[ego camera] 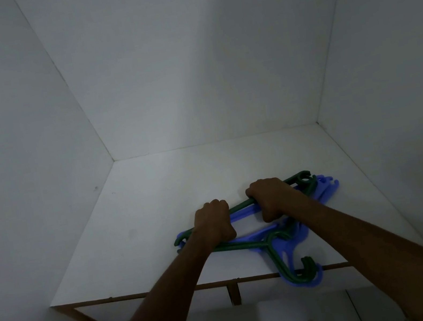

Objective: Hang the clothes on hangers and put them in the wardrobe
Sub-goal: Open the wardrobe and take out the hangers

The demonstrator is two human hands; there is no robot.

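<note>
Two bare forearms reach from the near edge into the white wardrobe (190, 79). Left hand (214, 223), fingers curled round the bar of the stacked hangers (261, 240); right hand (273, 198), likewise clenched on that bar farther right. Hangers, green over blue: flat on the shelf (135, 216), hooks overhanging its front edge.

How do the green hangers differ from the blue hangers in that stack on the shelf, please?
The green hangers are dark and thin-barred; the blue hangers are brighter with broader, flatter arms. The green ones lie on top, the blue ones beneath. Both the left hand and right hand grip the stack. Both kinds' hooks overhang the shelf's front edge.
</note>
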